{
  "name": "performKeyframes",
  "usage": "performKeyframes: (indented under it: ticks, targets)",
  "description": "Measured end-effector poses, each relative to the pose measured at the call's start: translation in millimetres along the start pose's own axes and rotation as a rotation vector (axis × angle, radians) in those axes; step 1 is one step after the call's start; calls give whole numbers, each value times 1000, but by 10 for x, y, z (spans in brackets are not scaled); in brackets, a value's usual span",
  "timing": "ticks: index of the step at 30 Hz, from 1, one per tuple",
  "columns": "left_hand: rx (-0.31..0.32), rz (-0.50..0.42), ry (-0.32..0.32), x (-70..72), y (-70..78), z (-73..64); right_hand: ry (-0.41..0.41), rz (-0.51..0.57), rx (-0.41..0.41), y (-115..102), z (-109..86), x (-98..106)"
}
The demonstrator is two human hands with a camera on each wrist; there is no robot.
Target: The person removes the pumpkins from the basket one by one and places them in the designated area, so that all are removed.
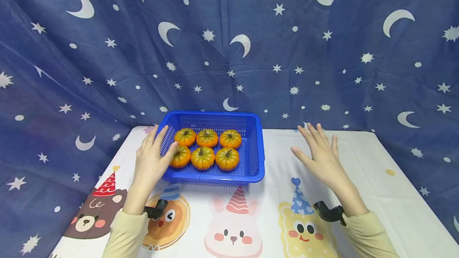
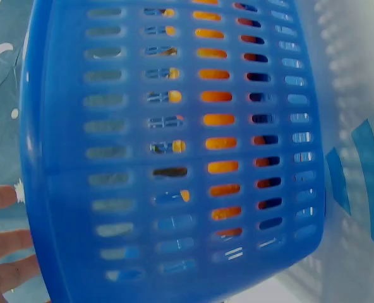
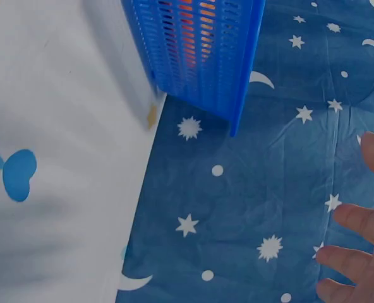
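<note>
A blue plastic basket (image 1: pixel 254 150) with slotted walls stands on the table left of centre. Inside it sit several small orange pumpkins (image 1: pixel 202 158) with green-brown tops and stems, lined up in two rows. My left hand (image 1: pixel 152 154) is over the basket's left side, fingers spread, with the thumb overlapping the nearest left pumpkin in the head view. The left wrist view shows that hand's fingertips (image 2: pixel 4 243) by the basket's rim. Well to the right of the basket, my right hand (image 1: pixel 320 156) hovers above the table with fingers spread and nothing in it.
The white tablecloth (image 1: pixel 276 162) carries printed cartoon figures, among them a bear (image 1: pixel 89 218) and a rabbit (image 1: pixel 233 230). Behind the table hangs a dark blue curtain (image 1: pixel 222 59) with moons and stars. A black wrist mount (image 1: pixel 328 212) is strapped at each wrist.
</note>
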State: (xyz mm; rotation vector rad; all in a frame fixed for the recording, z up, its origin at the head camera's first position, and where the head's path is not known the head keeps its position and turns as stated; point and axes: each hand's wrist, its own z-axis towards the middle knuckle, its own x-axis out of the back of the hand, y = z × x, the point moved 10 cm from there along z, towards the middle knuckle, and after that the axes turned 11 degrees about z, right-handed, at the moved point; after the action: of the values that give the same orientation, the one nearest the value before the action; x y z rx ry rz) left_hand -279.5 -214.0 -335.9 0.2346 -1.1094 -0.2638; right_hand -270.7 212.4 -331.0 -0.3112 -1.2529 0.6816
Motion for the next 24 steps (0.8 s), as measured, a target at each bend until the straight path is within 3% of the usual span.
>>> performKeyframes:
  ticks: [9,24]
  targets:
    - [7,-44,45,65,-127,-15,-15,25,29,-155,47,-61]
    - [83,-99,66,34,-347,-90,-82,34,45,-308,147,-190]
